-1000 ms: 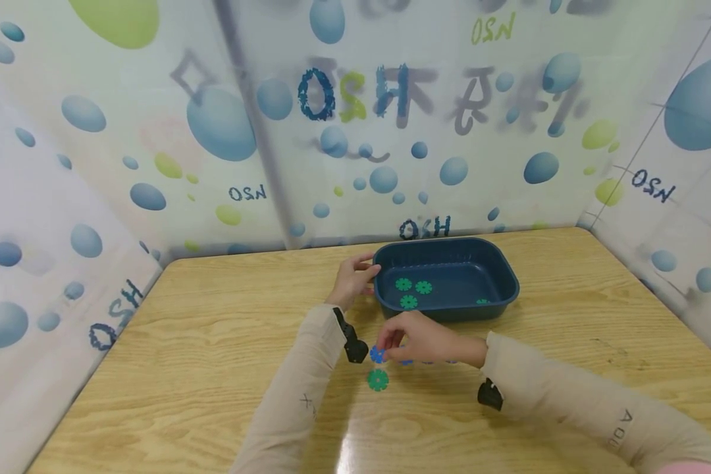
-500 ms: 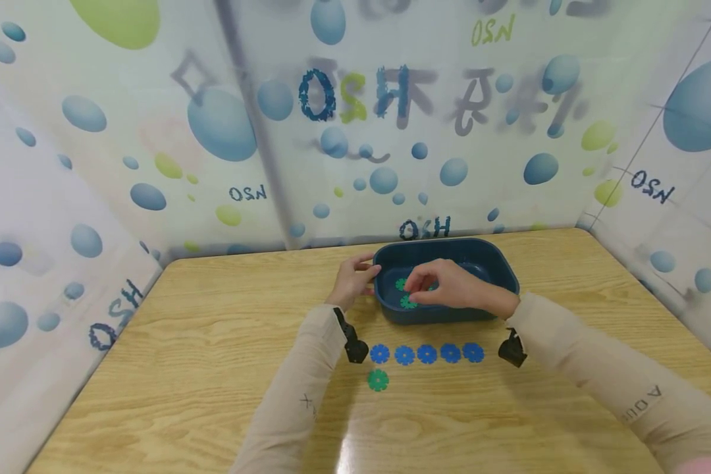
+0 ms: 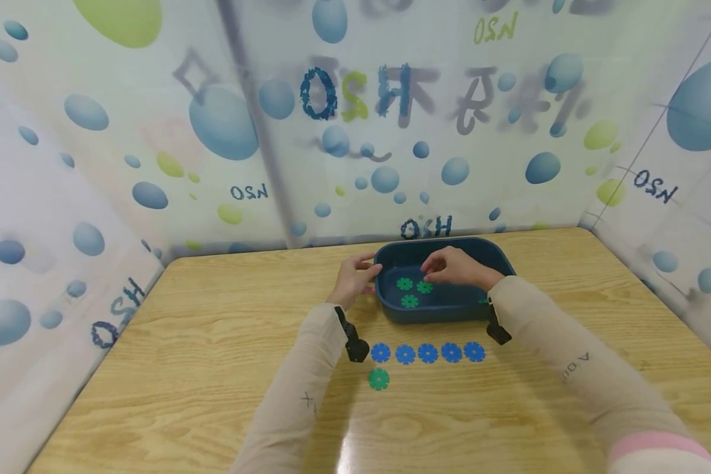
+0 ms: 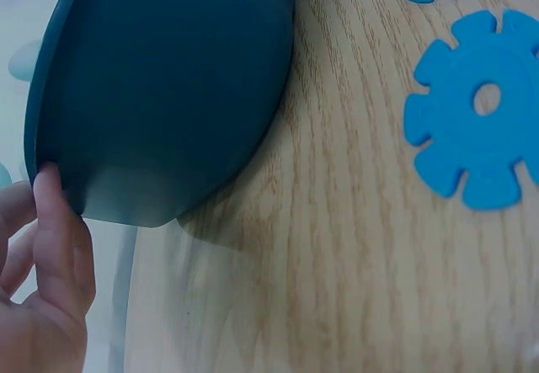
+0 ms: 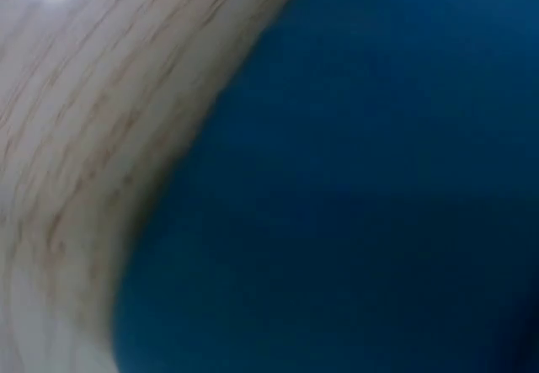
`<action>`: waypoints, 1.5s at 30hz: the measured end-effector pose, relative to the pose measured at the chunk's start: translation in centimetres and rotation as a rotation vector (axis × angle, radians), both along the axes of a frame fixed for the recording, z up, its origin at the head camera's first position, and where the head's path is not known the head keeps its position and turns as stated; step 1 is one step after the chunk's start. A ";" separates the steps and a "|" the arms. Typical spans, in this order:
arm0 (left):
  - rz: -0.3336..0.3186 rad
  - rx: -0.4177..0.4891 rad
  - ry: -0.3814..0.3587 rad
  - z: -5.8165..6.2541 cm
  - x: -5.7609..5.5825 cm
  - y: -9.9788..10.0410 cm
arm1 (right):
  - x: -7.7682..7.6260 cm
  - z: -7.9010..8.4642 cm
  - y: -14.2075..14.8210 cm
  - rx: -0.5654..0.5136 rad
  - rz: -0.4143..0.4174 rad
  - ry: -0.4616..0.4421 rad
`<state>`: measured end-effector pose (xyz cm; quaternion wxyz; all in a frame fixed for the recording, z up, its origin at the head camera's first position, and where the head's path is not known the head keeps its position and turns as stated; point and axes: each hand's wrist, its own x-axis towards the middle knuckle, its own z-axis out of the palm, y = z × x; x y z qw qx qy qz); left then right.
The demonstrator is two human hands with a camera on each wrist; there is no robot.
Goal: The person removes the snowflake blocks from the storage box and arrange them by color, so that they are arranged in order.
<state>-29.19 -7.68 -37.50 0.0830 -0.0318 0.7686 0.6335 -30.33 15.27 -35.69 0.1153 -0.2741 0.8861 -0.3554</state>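
Observation:
A dark blue rectangular plastic basin (image 3: 444, 315) sits on the table. My left hand (image 3: 351, 280) holds its left end by the rim; in the left wrist view, fingers (image 4: 59, 255) touch the basin wall (image 4: 168, 95). Inside lie several green notched plastic discs, one of them a green disc (image 3: 409, 301) near the front wall. My right hand (image 3: 455, 267) is over the basin, its loosely bent fingertips just above another green disc (image 3: 424, 287), with nothing visible held. Blue in the right wrist view is the basin's blurred outer wall (image 5: 337, 179).
In front of the basin, several blue notched discs form a row, including a blue disc (image 3: 428, 353) in the middle. Below the row's left end lies a single green disc (image 3: 379, 379). A bubble-patterned curtain (image 3: 355, 164) stands behind the wooden table (image 3: 213, 342).
My right hand has moved from the left end of the blue row up into the basin, then a little right and back. The left hand has stayed on the rim.

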 end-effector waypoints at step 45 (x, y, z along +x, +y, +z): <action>0.008 0.004 0.002 -0.1 -0.2 0.1 | -1.5 -2.6 -0.3 0.062 -0.067 -0.209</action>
